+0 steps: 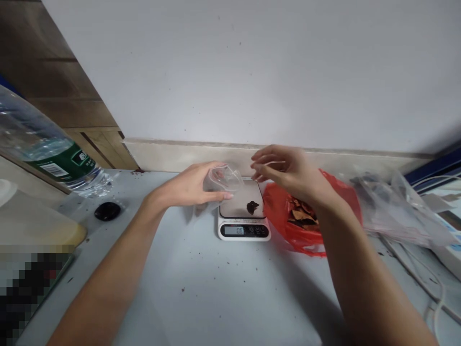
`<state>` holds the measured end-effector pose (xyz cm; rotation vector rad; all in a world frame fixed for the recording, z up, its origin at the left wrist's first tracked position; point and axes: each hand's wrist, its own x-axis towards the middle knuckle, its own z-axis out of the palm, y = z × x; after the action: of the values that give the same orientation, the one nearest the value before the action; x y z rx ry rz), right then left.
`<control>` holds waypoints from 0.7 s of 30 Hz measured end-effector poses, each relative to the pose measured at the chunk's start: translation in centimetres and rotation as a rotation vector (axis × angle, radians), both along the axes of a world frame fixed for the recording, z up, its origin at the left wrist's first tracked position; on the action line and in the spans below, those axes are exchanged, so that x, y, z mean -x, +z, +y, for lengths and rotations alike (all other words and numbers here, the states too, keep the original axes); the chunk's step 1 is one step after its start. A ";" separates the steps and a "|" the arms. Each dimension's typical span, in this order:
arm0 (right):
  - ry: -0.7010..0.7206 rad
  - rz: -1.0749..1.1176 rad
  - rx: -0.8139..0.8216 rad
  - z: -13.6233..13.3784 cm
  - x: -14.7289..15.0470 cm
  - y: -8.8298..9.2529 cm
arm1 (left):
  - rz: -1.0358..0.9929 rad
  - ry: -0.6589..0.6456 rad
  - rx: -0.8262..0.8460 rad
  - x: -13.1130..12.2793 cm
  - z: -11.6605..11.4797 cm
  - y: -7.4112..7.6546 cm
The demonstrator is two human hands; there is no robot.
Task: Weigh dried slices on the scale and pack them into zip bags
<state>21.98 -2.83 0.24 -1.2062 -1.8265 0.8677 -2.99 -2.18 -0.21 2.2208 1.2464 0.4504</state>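
Note:
My left hand (196,185) grips a clear plastic zip bag (221,179), its mouth spread open at the left side of a small white digital kitchen scale (224,231). One dark, shrivelled dried piece (252,207) lies on the scale's plate, and the display appears to read 0.0. Over the right back of the scale hovers my right hand (284,168), fingers loosely curled and apart with nothing visible in them. Beneath its wrist is an open red plastic bag (281,221) holding brown dried slices (302,215). My forearm hides part of that bag.
A large water bottle (61,154) and a black round object (107,211) are at the left, near a translucent container (36,221). Clear plastic bags (392,211) and white cables (414,269) lie at the right. A white wall (252,72) rises behind the table (201,298).

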 end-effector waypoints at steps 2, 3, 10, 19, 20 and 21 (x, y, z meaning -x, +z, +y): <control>0.013 -0.270 0.072 0.1 -0.3 -0.2 | 0.009 0.005 -0.003 0.6 -0.1 0.4; 0.041 -0.408 0.126 0.1 -0.3 -0.3 | 0.023 0.006 -0.004 0.9 -0.1 0.6; 0.147 -0.711 0.281 0.0 1.5 -1.2 | 0.180 -0.057 0.007 1.9 -0.2 1.1; 0.134 -0.226 0.016 0.6 0.8 -1.3 | 0.148 -0.137 0.063 0.9 -0.1 0.5; 0.161 -0.142 -0.024 0.3 1.2 -1.2 | 0.132 -0.133 0.059 0.8 -0.2 0.5; 0.196 -0.068 -0.050 0.1 1.6 -1.2 | 0.110 -0.131 0.053 0.7 -0.2 0.5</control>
<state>20.34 -2.77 -0.95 -1.0495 -2.0348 0.8921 -3.66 -2.36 0.34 2.2908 1.1453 0.2444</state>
